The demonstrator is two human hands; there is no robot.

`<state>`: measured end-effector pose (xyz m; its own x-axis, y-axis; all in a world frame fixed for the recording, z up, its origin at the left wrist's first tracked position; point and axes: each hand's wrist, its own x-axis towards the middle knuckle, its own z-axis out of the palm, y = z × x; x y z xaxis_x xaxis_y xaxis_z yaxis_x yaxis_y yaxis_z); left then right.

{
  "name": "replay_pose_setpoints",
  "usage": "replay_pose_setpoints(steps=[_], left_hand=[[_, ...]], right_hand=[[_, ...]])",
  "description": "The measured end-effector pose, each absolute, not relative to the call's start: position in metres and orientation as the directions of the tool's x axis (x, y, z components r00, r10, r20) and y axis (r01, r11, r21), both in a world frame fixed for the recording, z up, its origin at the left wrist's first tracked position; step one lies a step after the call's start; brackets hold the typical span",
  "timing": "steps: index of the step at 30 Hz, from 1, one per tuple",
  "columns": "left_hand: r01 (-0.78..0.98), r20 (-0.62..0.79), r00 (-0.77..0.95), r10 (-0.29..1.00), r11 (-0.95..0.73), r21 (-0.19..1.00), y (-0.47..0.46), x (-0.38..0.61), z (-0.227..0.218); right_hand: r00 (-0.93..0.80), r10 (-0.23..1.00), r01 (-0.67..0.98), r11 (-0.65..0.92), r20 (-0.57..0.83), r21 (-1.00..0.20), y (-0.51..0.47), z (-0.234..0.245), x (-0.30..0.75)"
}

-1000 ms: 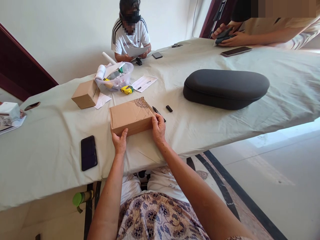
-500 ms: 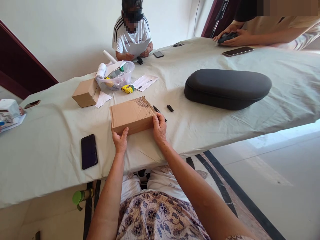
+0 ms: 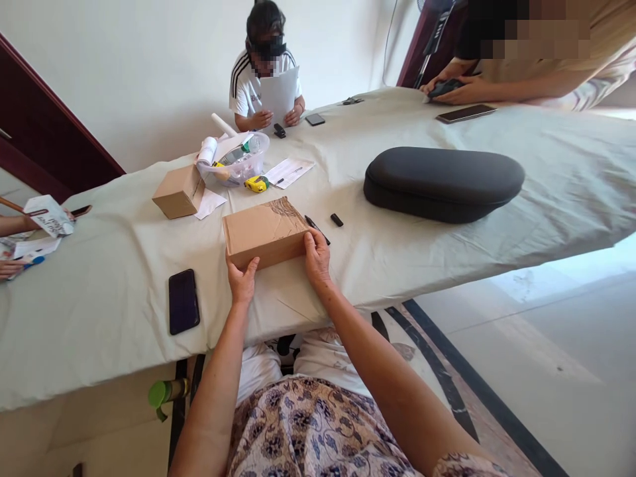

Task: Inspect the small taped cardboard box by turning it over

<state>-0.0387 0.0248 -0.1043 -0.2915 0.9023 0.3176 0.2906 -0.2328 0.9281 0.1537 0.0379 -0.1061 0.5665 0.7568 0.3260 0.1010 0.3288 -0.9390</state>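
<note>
A brown cardboard box (image 3: 263,228) with dark scribbled lines on its right end lies in front of me near the table's edge. My left hand (image 3: 242,278) grips its near left corner, thumb on the front side. At the near right corner my right hand (image 3: 317,255) holds the box, thumb on its front edge. The other fingers of both hands are partly hidden by the box. Just beyond my right hand lies an uncapped black marker (image 3: 318,230), and its black cap (image 3: 336,219) rests further right.
A phone (image 3: 183,301) lies left of me. Beyond the box are a second box (image 3: 179,192), a plastic basket (image 3: 256,159) of items, a yellow tape measure (image 3: 257,184) and papers. A black case (image 3: 442,184) stands right. Several people sit around the table.
My view has shifted slightly; both hands keep their hold on the box. Across the table, a person has raised a sheet of paper upright. At left, someone's white carton has tilted.
</note>
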Motion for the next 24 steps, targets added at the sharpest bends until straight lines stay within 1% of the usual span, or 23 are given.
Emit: replay_pose_setpoints(steps=[3, 5, 8, 10, 12, 14, 18, 21, 24], left_hand=[[0.494, 0.251, -0.259, 0.933, -0.095, 0.864, 0.023, -0.051, -0.103], [0.586, 0.245, -0.256, 0.935, -0.051, 0.809, 0.019, -0.059, -0.102], [0.671, 0.323, -0.236, 0.916, -0.087, 0.737, 0.014, -0.066, -0.103], [0.722, 0.37, -0.208, 0.905, -0.113, 0.682, 0.011, -0.067, -0.106], [0.739, 0.386, -0.197, 0.901, -0.122, 0.663, 0.01, -0.068, -0.109], [0.725, 0.384, -0.208, 0.9, -0.122, 0.677, 0.009, -0.069, -0.111], [0.685, 0.403, -0.237, 0.884, -0.142, 0.715, 0.002, -0.071, -0.108], [0.592, 0.455, -0.269, 0.849, -0.227, 0.773, -0.005, -0.069, -0.105], [0.501, 0.493, -0.273, 0.826, -0.315, 0.806, -0.008, -0.065, -0.104]], right_hand=[[0.51, 0.8, 0.178, 0.261, 0.316, -0.949, 0.038, -0.107, 0.16], [0.448, 0.842, 0.25, 0.203, 0.299, -0.947, 0.034, -0.108, 0.167], [0.36, 0.875, 0.377, 0.182, 0.324, -0.908, 0.024, -0.113, 0.175], [0.317, 0.871, 0.491, 0.187, 0.374, -0.851, 0.018, -0.117, 0.178], [0.287, 0.866, 0.568, 0.19, 0.41, -0.8, 0.014, -0.119, 0.178], [0.288, 0.861, 0.564, 0.201, 0.418, -0.801, 0.011, -0.119, 0.178], [0.337, 0.833, 0.479, 0.249, 0.438, -0.842, 0.006, -0.114, 0.176], [0.376, 0.803, 0.402, 0.308, 0.462, -0.862, 0.001, -0.109, 0.175], [0.366, 0.792, 0.325, 0.384, 0.489, -0.864, -0.002, -0.108, 0.172]])
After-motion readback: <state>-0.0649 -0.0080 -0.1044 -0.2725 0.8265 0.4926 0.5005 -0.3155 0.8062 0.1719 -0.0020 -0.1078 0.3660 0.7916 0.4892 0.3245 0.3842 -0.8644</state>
